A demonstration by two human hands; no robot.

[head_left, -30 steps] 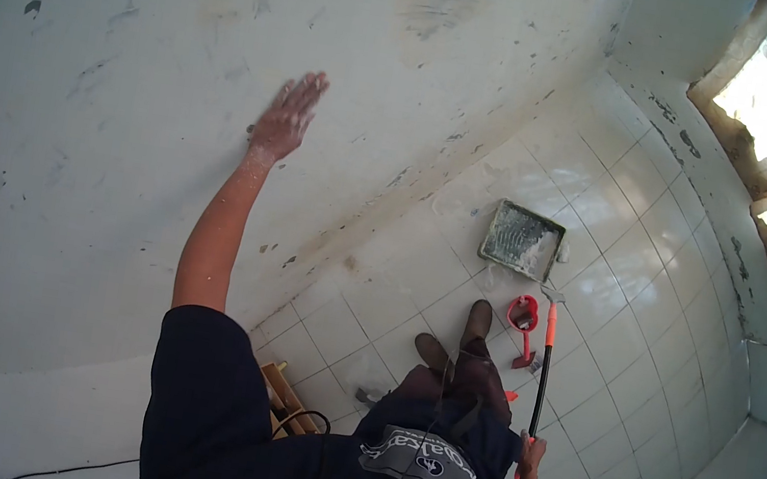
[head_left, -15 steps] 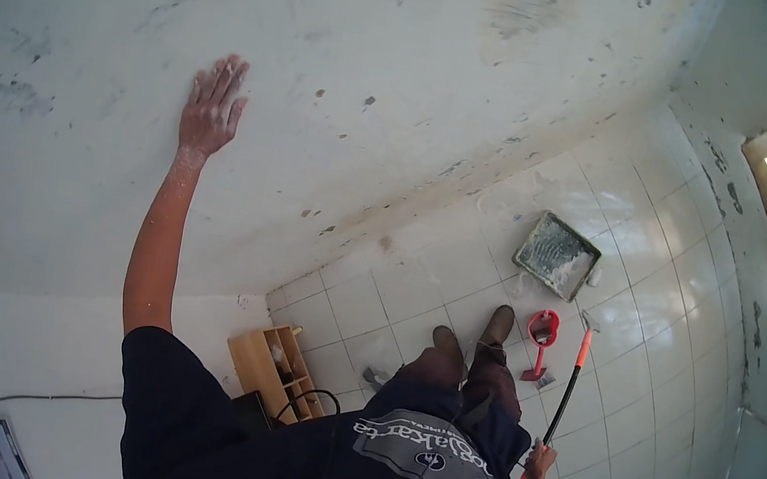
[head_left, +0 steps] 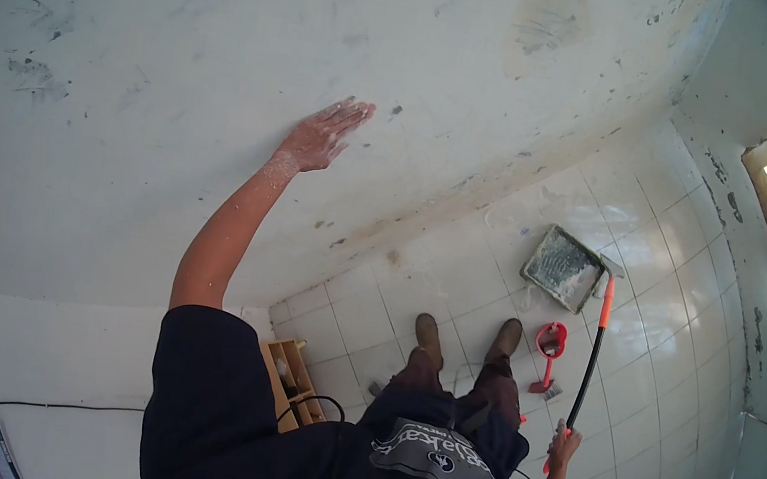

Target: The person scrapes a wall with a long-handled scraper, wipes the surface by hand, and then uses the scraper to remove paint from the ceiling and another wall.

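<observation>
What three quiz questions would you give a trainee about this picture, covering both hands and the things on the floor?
1. True or false: the left hand lies open against the wall.
2. The right hand grips: A a bucket, B a pole, C a cloth.
3. Fill in: on the tiled floor, the pole's far end sits beside the ___.
Key: 1 true. 2 B. 3 tray.
</observation>
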